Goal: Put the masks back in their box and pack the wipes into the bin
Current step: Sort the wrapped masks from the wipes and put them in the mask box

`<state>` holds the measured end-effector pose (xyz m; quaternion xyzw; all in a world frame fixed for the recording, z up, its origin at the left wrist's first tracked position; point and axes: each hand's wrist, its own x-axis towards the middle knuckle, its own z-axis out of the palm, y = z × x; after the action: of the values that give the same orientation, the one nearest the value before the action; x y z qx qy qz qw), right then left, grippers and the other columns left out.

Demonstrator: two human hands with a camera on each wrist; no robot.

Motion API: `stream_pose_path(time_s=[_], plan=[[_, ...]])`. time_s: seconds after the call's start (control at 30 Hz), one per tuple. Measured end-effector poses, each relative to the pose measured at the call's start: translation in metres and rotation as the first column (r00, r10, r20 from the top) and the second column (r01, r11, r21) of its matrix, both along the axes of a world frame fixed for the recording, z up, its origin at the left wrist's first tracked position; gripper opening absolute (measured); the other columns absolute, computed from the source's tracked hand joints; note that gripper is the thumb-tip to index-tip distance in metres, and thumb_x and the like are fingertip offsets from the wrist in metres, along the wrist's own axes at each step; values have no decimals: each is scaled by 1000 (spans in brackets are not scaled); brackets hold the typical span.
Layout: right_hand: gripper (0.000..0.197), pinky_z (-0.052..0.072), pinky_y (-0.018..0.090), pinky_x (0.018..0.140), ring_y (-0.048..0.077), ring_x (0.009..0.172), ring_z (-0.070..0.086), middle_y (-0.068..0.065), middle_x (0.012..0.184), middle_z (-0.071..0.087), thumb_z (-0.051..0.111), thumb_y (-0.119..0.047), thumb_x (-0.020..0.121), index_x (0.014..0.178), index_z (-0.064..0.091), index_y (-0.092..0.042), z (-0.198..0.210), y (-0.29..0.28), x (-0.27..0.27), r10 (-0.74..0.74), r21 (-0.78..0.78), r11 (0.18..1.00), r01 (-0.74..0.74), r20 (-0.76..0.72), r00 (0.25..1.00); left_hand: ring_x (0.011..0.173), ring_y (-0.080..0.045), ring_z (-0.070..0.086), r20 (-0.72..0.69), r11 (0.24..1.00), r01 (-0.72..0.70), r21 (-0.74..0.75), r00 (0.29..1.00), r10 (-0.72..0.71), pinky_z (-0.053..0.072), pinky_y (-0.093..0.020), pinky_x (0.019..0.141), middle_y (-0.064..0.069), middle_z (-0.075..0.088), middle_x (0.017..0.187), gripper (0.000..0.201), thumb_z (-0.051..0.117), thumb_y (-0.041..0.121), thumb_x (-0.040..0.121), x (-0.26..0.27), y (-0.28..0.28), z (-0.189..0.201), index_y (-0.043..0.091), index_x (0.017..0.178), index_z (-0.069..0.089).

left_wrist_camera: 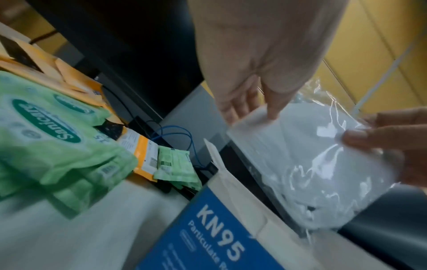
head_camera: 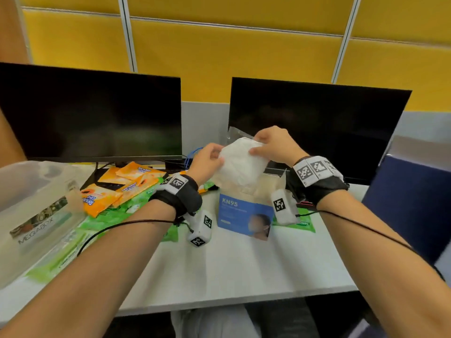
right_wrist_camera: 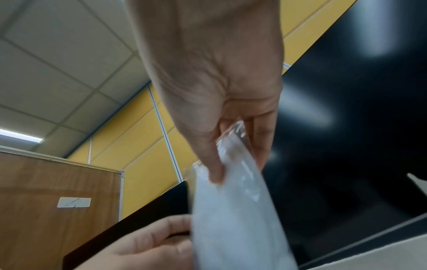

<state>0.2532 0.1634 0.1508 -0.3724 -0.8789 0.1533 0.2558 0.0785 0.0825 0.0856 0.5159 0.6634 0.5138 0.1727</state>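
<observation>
Both hands hold a clear bag of white masks (head_camera: 240, 164) just above the open blue KN95 box (head_camera: 244, 214) at mid-desk. My left hand (head_camera: 210, 158) pinches the bag's left edge; in the left wrist view its thumb and fingers (left_wrist_camera: 272, 107) clamp the pack (left_wrist_camera: 323, 164) over the box (left_wrist_camera: 208, 228). My right hand (head_camera: 266, 145) pinches the top right corner, as the right wrist view shows with the bag (right_wrist_camera: 233, 210) between thumb and fingers. Orange wipe packs (head_camera: 122, 186) and green wipe packs (head_camera: 109, 215) lie left of the box. A clear plastic bin (head_camera: 31, 203) stands at far left.
Two dark monitors (head_camera: 92, 113) (head_camera: 317, 125) stand at the back of the white desk (head_camera: 231, 269), with a blue cable (head_camera: 192, 154) between them. Another green wipe pack (head_camera: 302, 223) lies right of the box. A blue chair back (head_camera: 410, 203) is at the right.
</observation>
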Motion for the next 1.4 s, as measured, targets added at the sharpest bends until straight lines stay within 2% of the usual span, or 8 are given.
stream_pose_path(time_s=[0.17, 0.3, 0.43, 0.63, 0.77, 1.07, 1.27, 1.4], plan=[[25, 42, 26, 68, 21, 89, 57, 10, 105, 57, 61, -16, 89, 111, 51, -6, -8, 5, 7, -213, -79, 976, 202, -183, 960, 112, -30, 54, -394, 939, -67, -337, 916, -76, 44, -33, 88, -13, 57, 127, 37, 51, 19, 88, 7, 9, -18, 9, 123, 58], [41, 51, 28, 62, 33, 105, 59, 18, 125, 52, 58, -8, 90, 126, 39, -4, -23, -7, -7, -242, -249, 947, 204, -133, 961, 80, -27, 63, -169, 920, -30, -390, 985, -40, 56, -28, 58, -15, 59, 108, 38, 53, 3, 89, 9, 7, -30, 11, 126, 53], [51, 60, 42, 69, 37, 93, 67, 19, 129, 48, 54, -2, 91, 134, 29, -10, -27, -18, -18, -211, -354, 918, 177, -58, 976, 75, -26, 63, 12, 936, -43, -350, 999, 51, 59, -32, 64, -16, 60, 96, 24, 60, -1, 84, 11, 1, -33, 8, 105, 54], [48, 48, 22, 41, 22, 65, 71, 13, 129, 49, 53, -3, 91, 134, 34, -9, -13, -30, -26, -54, -295, 950, 99, 155, 986, 76, -26, 69, 211, 937, 31, -349, 976, 46, 58, -43, 83, -21, 63, 80, 11, 63, -2, 80, 9, -15, -46, 0, 72, 55], [55, 57, 34, 62, 37, 99, 65, 19, 129, 50, 58, 2, 88, 136, 31, -6, -7, -41, -37, -128, -205, 967, 151, 125, 984, 56, -13, 65, 288, 929, 94, -358, 957, 14, 60, -24, 63, -14, 58, 71, 17, 56, -2, 86, 6, -27, -41, 4, 70, 54], [42, 57, 37, 82, 29, 94, 67, 16, 121, 54, 47, -3, 93, 134, 37, -3, -12, -53, -40, -73, -170, 977, 126, 287, 955, 47, -4, 64, 222, 925, 90, -369, 975, -6, 53, -16, 51, -13, 59, 75, 23, 53, -3, 90, 4, -38, -27, 11, 72, 51], [21, 55, 34, 86, 27, 97, 68, 13, 106, 69, 58, -11, 92, 109, 61, 0, -29, -53, -52, 39, -178, 981, 72, 554, 832, 78, -23, 68, 250, 900, 134, -415, 968, -29, 58, -24, 69, -11, 55, 71, 27, 54, -6, 88, 5, -42, -25, 8, 66, 49], [38, 35, 18, 54, 12, 59, 47, 2, 70, 49, 42, -30, 101, 68, 46, -12, -63, -55, -66, 134, -238, 971, 32, 648, 750, 63, -15, 69, 143, 873, 77, -481, 990, -9, 53, -21, 55, -9, 55, 69, 24, 52, 2, 90, 3, -46, -20, 9, 67, 52]])
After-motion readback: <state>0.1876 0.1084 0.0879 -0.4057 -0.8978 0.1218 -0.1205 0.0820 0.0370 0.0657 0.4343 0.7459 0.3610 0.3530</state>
